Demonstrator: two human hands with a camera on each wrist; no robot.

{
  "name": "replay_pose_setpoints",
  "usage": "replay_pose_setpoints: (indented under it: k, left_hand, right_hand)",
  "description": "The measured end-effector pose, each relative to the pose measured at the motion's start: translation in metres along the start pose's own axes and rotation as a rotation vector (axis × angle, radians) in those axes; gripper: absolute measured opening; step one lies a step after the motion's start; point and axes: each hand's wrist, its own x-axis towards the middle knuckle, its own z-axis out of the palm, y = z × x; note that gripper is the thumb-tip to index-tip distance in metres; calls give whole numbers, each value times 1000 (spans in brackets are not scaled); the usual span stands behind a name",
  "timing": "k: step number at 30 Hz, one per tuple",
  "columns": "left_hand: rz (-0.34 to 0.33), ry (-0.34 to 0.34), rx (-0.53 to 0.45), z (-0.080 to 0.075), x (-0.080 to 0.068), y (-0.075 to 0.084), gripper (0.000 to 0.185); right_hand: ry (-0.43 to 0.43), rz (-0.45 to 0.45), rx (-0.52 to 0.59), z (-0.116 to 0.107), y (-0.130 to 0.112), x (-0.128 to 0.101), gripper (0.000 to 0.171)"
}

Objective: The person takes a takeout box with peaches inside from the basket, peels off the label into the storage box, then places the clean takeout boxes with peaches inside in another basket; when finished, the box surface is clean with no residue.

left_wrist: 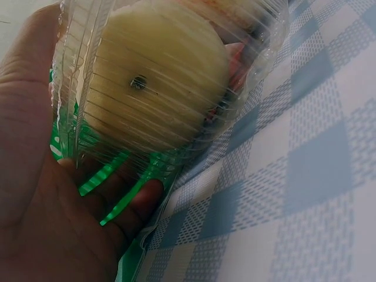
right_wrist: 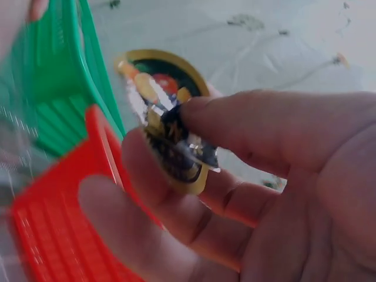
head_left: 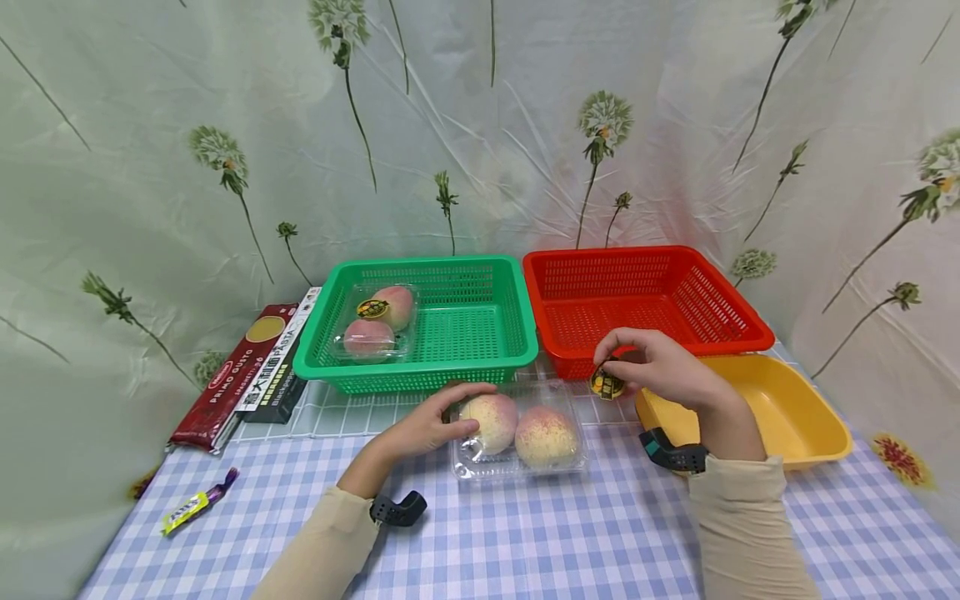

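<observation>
My left hand (head_left: 429,423) grips the left end of a clear plastic clamshell box (head_left: 517,473) holding two peaches, one of them the pale right peach (head_left: 546,437). The box lies on the checked cloth, and in the left wrist view the hand's thumb and fingers wrap round its ridged wall (left_wrist: 176,132). To the right, my right hand (head_left: 660,367) is raised by the red basket's front. Between thumb and fingers it pinches a round black and gold sticker (right_wrist: 167,85) with fruit pictures, which looks bent or folded in the right wrist view.
A green basket (head_left: 420,375) at the back holds another box of two peaches (head_left: 369,337) with a similar sticker. Beside it are a red basket (head_left: 652,346) and a yellow bin (head_left: 813,417). Pasta packs (head_left: 238,379) and a wrapped candy bar (head_left: 197,504) lie at left.
</observation>
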Motion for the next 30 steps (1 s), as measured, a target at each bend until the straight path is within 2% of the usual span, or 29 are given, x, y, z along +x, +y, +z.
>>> replay_pose_setpoints:
  k: [12, 19, 30]
  left_hand:
    - [-3, -3, 1, 0, -1, 1, 54]
    - [0, -5, -4, 0, -1, 3, 55]
    - [-1, -5, -6, 0, -1, 3, 55]
  right_hand:
    - [86, 157, -121, -34, 25, -23, 15]
    - [37, 244, -171, -45, 40, -29, 21]
    - [-32, 340, -132, -50, 62, -32, 28]
